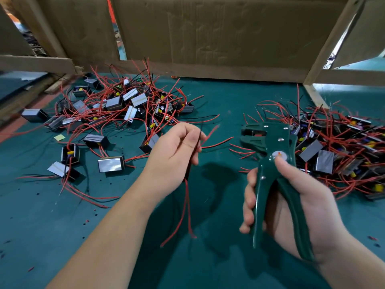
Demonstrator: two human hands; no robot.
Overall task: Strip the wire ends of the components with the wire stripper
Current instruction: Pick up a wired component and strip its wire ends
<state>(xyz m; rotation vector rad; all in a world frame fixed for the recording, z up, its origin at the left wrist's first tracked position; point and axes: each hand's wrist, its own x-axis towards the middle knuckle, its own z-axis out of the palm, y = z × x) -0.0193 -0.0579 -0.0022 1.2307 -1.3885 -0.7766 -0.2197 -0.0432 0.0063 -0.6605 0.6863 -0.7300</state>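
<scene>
While the teal mat [218, 97] carries a left heap [116, 103] and a right heap [333, 147] of small black-and-silver box components with red leads, the dark green metal wire stripper [277, 142] stands upright in the right hand [308, 201], fingers wrapped round its spread handles. Rigid and probably weighty, it wants a grip low on those handles. The left hand [177, 149] pinches thin red and black wires [188, 205], light and limp, so holding near their blurred upper ends should steady them.
</scene>
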